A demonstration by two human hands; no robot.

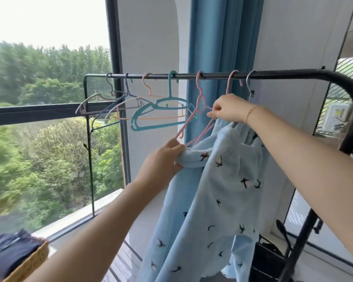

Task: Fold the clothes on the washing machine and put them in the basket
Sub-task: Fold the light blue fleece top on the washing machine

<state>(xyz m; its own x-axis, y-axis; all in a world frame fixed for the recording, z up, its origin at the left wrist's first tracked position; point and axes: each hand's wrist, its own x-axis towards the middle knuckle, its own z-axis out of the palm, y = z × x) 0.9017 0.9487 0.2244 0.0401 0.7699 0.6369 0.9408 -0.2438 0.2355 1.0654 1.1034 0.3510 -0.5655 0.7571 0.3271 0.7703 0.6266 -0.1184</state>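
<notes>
A light blue fleece garment [210, 200] with small dark bird prints hangs from a pink hanger [200, 110] on the black clothes rail [212, 75]. My left hand [165, 157] grips a bunched fold of the garment at the hanger's lower left end. My right hand [228, 107] pinches the hanger's right shoulder just above the fabric. A woven basket [32, 261] sits at the bottom left corner with dark folded clothes [10, 251] in it. The washing machine is out of view.
Several empty hangers, among them a teal hanger [161, 110], hang on the rail to the left. A blue curtain [222, 37] hangs behind. The large window [49, 119] fills the left side. A black bag [267, 259] stands by the rack's leg [302, 241].
</notes>
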